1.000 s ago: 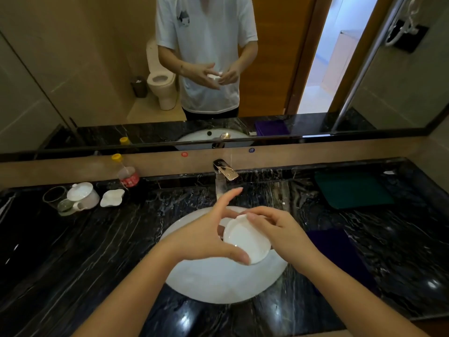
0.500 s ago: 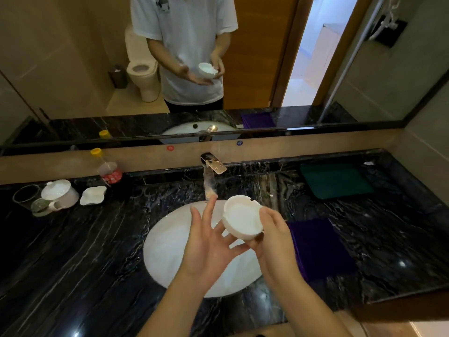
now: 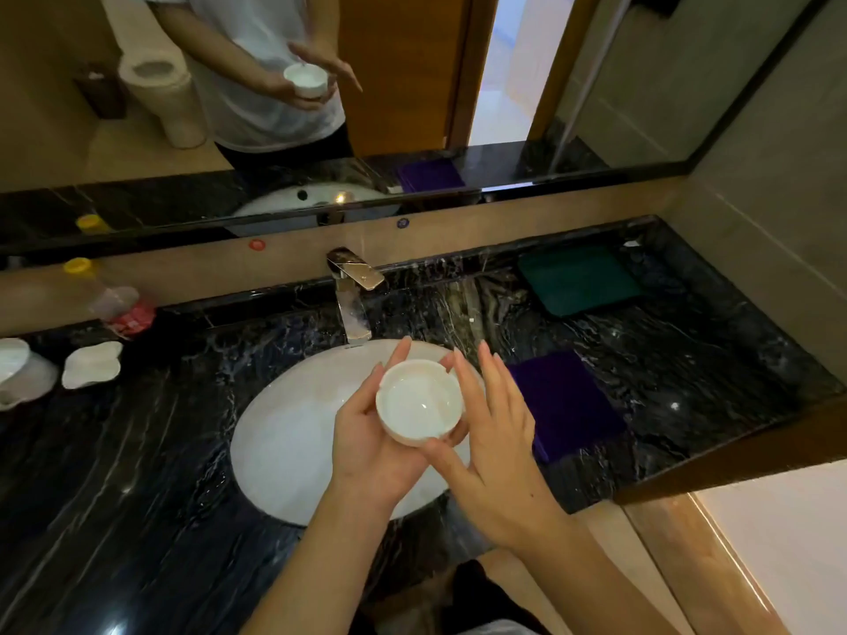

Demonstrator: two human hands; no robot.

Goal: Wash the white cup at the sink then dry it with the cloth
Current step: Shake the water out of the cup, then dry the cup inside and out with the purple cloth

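The white cup (image 3: pixel 419 402) is a small round dish with notches in its rim, held upright over the right part of the white oval sink (image 3: pixel 293 433). My left hand (image 3: pixel 371 444) cups it from below and the left. My right hand (image 3: pixel 492 444) lies against its right side, thumb under the cup and fingers spread upward. A folded purple cloth (image 3: pixel 566 403) lies on the black marble counter just right of the sink. A chrome tap (image 3: pixel 350 291) stands behind the sink; no water stream is visible.
A folded green cloth (image 3: pixel 578 279) lies at the back right. At the left stand a plastic bottle with a yellow cap (image 3: pixel 107 297), a white shell-shaped dish (image 3: pixel 91 363) and a white teapot (image 3: pixel 20 373). The counter (image 3: pixel 137 451) ends at a wall on the right. A mirror runs above.
The cup has gone from my right hand into my left palm and now faces up. My right fingers have opened beside it. The view has shifted left and down.
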